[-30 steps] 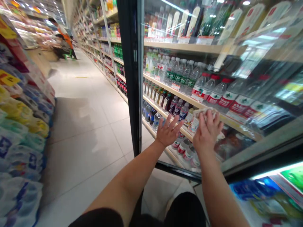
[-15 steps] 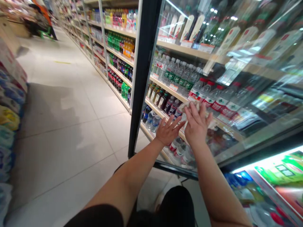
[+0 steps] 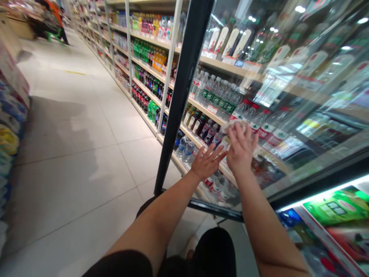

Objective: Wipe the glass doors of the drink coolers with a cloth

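Apparently partway through wiping the door (image 3: 185, 80); impossible to tell finished parts from any left to do. Pressing the cloth (image 3: 230, 126) against it beneath a flattened right hand (image 3: 241, 152); holding the left hand (image 3: 206, 163) splayed and empty just beside, perhaps touching the door too. Pale, crumpled, mostly covered.

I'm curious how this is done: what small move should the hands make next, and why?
Probably slide the right hand and its pale cloth a little across the glass door: the cloth sits between that hand's fingers and the pane, while the left hand is spread at the glass without a cloth.
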Demonstrator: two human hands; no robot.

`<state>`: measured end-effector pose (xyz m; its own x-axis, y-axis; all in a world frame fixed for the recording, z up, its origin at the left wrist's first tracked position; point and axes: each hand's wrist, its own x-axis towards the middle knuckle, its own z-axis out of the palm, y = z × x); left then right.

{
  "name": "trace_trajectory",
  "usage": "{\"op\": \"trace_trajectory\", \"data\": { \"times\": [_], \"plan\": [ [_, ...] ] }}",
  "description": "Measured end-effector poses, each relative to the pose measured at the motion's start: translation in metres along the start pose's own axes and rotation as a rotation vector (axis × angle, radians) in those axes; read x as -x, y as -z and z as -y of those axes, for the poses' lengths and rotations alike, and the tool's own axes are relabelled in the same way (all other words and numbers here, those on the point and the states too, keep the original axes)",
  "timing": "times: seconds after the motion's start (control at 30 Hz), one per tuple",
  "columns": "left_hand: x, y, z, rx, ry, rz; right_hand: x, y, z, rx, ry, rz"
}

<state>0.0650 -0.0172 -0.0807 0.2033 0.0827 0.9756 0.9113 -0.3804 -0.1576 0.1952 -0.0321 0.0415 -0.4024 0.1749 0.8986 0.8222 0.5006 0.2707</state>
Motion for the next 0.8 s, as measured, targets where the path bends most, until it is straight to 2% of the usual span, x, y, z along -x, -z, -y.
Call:
{"op": "trace_trajectory", "data": {
  "times": [0.1, 0.17, 0.23, 0.4, 0.5, 0.57, 0.63, 0.7, 0.8],
  "plan": [
    [-0.003, 0.005, 0.0, -0.044, -0.001, 0.031, 0.001, 0.008, -0.038, 0.051, -0.187, -0.216],
    [-0.004, 0.005, 0.001, -0.054, -0.004, 0.041, 0.007, 0.009, -0.048, 0.052, -0.249, -0.277],
    [-0.004, 0.004, 0.002, -0.056, -0.009, 0.049, 0.015, 0.007, -0.042, 0.036, -0.225, -0.254],
    [-0.003, 0.001, 0.003, -0.045, 0.008, 0.069, 0.022, 0.002, -0.012, 0.028, -0.059, -0.026],
    [-0.002, 0.0, 0.004, -0.04, 0.018, 0.107, 0.009, 0.006, -0.021, 0.058, -0.105, -0.089],
    [-0.001, 0.0, 0.003, -0.048, 0.013, 0.103, 0.0, 0.007, -0.029, 0.068, -0.172, -0.18],
    [0.0, 0.0, 0.003, -0.055, 0.005, 0.087, -0.003, 0.005, -0.029, 0.059, -0.207, -0.208],
    [0.0, 0.0, 0.002, -0.055, 0.005, 0.083, -0.001, 0.0, -0.019, 0.035, -0.172, -0.142],
    [0.0, 0.0, 0.002, -0.052, 0.015, 0.085, 0.005, -0.004, -0.002, 0.023, -0.053, 0.045]
  ]
}}
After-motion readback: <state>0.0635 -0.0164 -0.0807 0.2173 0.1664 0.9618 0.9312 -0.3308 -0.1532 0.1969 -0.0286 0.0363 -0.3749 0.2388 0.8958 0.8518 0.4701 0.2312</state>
